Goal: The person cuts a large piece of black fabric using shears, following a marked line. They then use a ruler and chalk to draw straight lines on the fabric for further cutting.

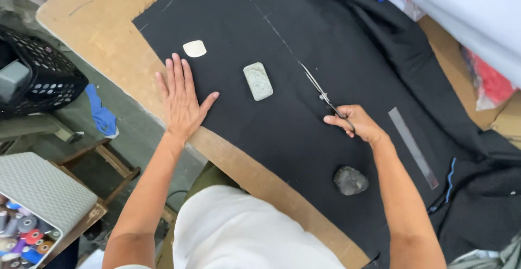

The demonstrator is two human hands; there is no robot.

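Head cam: left hand [182, 100] lies flat and open, pinning the black fabric [282, 133] to the counter [103, 25]. Right hand [358, 123] grips scissors [325, 96] on the chalk line, with weights between and behind the hands keeping it flat.

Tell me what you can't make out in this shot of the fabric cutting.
Head view:
- scissors handles: hidden inside the right hand.
- Whether the blades have cut the black cloth: too thin to tell.
- Chalk line: runs off the top edge.
- Clear ruler: markings too small.
- left hand: flat on the cloth.
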